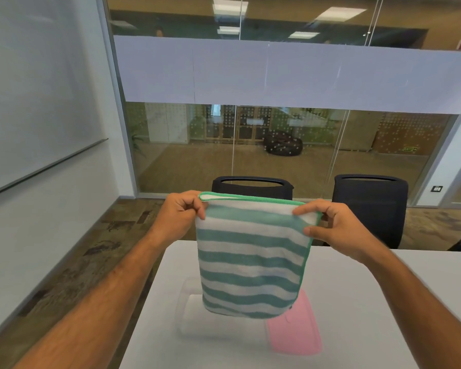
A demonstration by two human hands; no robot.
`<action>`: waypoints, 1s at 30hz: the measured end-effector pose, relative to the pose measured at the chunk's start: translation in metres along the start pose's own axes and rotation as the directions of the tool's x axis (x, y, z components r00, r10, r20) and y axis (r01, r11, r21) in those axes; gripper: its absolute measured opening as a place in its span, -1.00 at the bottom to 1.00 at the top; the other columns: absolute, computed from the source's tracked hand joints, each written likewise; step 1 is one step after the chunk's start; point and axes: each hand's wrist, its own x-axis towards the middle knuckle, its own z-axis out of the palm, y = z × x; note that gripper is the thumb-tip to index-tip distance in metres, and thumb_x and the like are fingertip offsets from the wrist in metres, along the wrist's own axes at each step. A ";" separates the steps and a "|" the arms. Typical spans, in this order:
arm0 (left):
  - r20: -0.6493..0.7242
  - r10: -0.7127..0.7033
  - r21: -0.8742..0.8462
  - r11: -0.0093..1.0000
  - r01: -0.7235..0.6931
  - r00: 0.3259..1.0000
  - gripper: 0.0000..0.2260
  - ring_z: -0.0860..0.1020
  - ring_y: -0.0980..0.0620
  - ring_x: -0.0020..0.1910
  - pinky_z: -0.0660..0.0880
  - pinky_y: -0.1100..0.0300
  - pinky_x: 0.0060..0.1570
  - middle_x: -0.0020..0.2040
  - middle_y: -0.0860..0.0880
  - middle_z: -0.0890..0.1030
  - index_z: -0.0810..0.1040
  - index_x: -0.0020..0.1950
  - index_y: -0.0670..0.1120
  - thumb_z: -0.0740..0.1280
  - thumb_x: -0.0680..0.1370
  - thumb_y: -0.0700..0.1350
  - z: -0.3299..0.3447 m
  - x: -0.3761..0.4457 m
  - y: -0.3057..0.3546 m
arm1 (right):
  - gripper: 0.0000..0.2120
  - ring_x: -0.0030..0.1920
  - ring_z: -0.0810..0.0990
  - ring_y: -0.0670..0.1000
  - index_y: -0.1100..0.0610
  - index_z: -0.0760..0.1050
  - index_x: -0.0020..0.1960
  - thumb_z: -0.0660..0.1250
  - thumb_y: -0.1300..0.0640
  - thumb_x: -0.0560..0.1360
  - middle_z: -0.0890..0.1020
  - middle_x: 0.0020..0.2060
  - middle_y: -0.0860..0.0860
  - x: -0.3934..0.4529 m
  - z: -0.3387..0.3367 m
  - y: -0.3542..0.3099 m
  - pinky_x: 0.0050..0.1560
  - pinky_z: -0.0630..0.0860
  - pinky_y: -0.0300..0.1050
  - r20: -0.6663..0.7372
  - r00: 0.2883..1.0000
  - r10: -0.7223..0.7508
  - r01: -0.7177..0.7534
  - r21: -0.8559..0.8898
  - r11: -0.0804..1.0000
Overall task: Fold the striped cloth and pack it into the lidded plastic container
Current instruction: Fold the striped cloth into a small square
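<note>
The green-and-white striped cloth hangs in the air above the table, doubled over with the fold at the bottom. My left hand pinches its top left corner. My right hand pinches the top right corner. Below the cloth a clear plastic container stands on the table, partly hidden by the hanging cloth. A pink lid lies flat just to the right of the container.
The white table reaches from the near edge to two black chairs at its far side. A glass wall stands behind them. Patterned floor and a white wall with a whiteboard lie to the left.
</note>
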 end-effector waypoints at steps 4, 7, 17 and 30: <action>0.035 -0.052 -0.079 0.995 0.055 0.998 -0.81 0.58 0.04 0.10 0.65 0.20 -0.03 0.14 0.03 0.61 0.70 0.05 -0.05 0.40 0.52 -0.28 0.001 -0.002 0.005 | -0.29 0.04 0.68 0.02 -0.02 0.40 0.37 0.45 0.48 0.35 0.60 0.11 -0.01 0.003 0.001 0.004 -0.21 0.68 -0.18 -0.094 0.996 -0.004 0.007 0.029 1.000; 0.113 -0.091 -0.063 0.993 0.099 0.989 -0.70 0.59 0.01 0.11 0.67 0.06 0.00 0.17 0.03 0.58 0.65 0.10 -0.02 0.48 0.44 -0.31 0.004 -0.003 0.005 | -0.59 -0.06 0.72 0.06 0.22 0.59 0.16 0.47 0.43 0.33 0.69 0.07 0.14 0.006 -0.002 0.006 -0.15 0.69 -0.13 -0.140 0.986 0.086 -0.066 0.146 0.987; 0.199 -0.145 -0.044 0.987 0.156 0.969 -0.61 0.64 -0.04 0.00 0.68 0.02 -0.14 0.06 -0.03 0.62 0.58 0.09 -0.04 0.51 0.38 -0.40 0.019 -0.007 0.002 | -0.74 0.03 0.70 0.17 0.10 0.52 0.22 0.17 0.06 0.62 0.71 0.04 0.13 0.010 0.006 0.024 -0.05 0.67 0.13 -0.109 0.968 0.227 -0.187 0.290 0.939; 0.157 -0.257 -0.173 0.944 0.282 0.954 -0.81 0.65 0.00 -0.07 0.60 0.17 -0.11 -0.09 -0.05 0.70 0.72 -0.18 -0.10 0.52 0.37 -0.38 0.027 -0.012 -0.027 | -0.82 -0.04 0.67 0.14 0.25 0.60 0.09 0.30 0.22 0.55 0.71 0.03 0.14 0.003 0.020 0.049 -0.02 0.66 0.08 -0.042 0.890 0.454 -0.356 0.557 0.750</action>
